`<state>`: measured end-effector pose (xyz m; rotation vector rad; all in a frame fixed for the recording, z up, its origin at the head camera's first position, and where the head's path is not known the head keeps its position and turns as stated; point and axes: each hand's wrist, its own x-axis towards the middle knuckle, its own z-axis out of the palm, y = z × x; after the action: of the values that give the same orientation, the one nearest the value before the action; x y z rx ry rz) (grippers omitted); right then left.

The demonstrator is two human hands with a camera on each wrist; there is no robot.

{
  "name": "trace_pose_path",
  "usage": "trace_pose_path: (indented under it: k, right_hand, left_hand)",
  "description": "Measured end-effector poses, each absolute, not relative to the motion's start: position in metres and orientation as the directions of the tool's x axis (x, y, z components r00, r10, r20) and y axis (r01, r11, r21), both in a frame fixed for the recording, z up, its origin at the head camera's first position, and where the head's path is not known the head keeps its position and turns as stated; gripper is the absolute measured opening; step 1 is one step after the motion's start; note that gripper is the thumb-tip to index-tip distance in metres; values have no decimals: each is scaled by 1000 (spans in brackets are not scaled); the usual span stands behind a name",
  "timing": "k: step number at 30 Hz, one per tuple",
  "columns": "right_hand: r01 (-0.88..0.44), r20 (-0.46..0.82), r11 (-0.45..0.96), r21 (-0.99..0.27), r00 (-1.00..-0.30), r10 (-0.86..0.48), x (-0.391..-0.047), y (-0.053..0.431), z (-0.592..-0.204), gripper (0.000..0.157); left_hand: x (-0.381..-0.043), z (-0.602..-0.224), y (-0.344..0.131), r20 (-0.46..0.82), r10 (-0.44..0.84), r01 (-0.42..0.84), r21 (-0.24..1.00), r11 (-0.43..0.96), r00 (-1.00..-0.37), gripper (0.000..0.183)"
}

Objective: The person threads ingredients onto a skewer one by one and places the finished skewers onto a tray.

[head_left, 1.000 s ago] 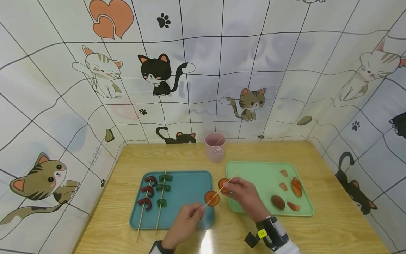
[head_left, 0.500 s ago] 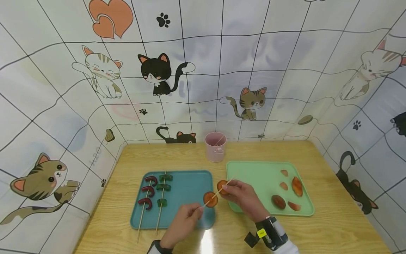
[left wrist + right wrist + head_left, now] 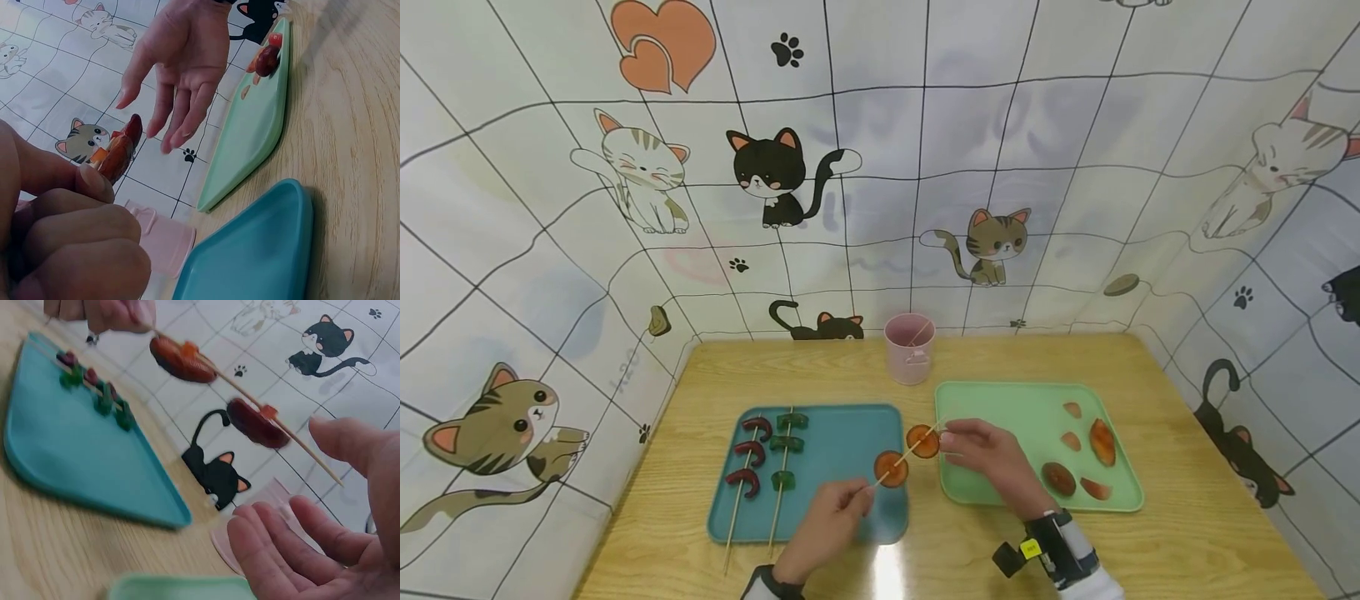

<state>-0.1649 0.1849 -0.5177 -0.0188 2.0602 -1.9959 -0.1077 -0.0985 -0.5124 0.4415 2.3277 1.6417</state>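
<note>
My left hand pinches the lower end of a wooden skewer. The skewer slants up to the right and carries two round, reddish-brown food slices, each with a small orange bit at the stick in the right wrist view. At the pointed end, my right hand is spread, thumb and fingers apart around the tip without gripping it. Below the left hand lies a blue tray, bearing a skewer of dark red curved pieces and another of green pepper pieces.
A light green tray on the right holds a dark brown oval piece, an orange-brown piece and several small reddish scraps. A pink bucket with a stick inside stands at the back, near the cat-print wall covering.
My right hand has let go of the food and skewer, spread its fingers and moved slightly right. My left hand and the skewer have shifted slightly left.
</note>
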Motion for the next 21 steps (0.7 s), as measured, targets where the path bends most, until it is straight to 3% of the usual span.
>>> trace_pose_path:
  k: [8, 13, 21]
  right_hand:
    - [50, -109, 454, -889, -989, -105, -168, 217, -510, 66]
    - [6, -84, 595, -803, -991, -104, -167, 237, -508, 81]
    - [-78, -18, 791, -606, -994, -112, -163, 270, -518, 83]
  left_hand:
    - [-112, -516, -104, -64, 354, 70, 934, 352, -933, 38]
    - [-115, -519, -108, -48, 335, 77, 934, 350, -941, 39]
    - [-119, -524, -114, -51, 291, 61, 930, 363, -955, 38]
